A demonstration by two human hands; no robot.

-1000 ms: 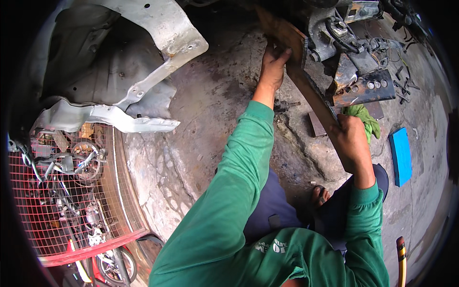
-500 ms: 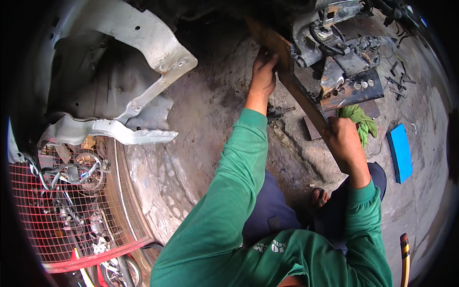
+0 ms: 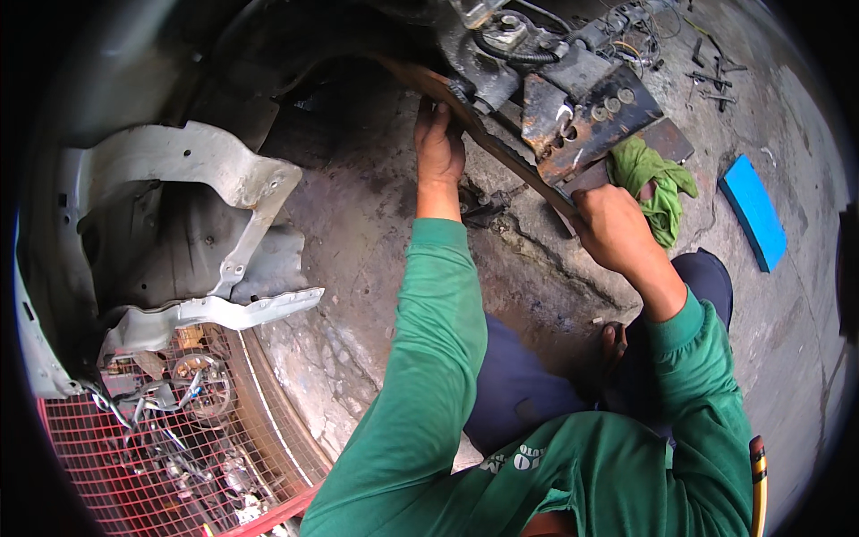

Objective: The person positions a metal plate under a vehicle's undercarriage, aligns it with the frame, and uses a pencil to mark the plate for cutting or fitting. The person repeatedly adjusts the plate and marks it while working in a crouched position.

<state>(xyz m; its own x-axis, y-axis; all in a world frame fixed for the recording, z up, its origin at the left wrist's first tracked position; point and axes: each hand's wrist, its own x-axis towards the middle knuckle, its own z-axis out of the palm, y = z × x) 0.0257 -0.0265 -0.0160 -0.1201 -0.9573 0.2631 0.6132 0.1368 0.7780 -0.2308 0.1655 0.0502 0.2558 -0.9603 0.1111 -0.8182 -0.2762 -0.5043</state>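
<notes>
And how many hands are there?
2: the left hand, partly hidden, touches the far part of the rusty metal bar; the right hand grips its near end.

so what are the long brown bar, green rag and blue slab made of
Long brown bar: likely steel, with rust-like brown surface. Green rag: probably fabric, matte, softly crumpled. Blue slab: perhaps foam or plastic, evenly coloured; unclear.

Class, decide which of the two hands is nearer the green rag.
The right hand, gripping the bar close beside the rag; the left hand touches the bar higher in the picture, farther away.
</notes>
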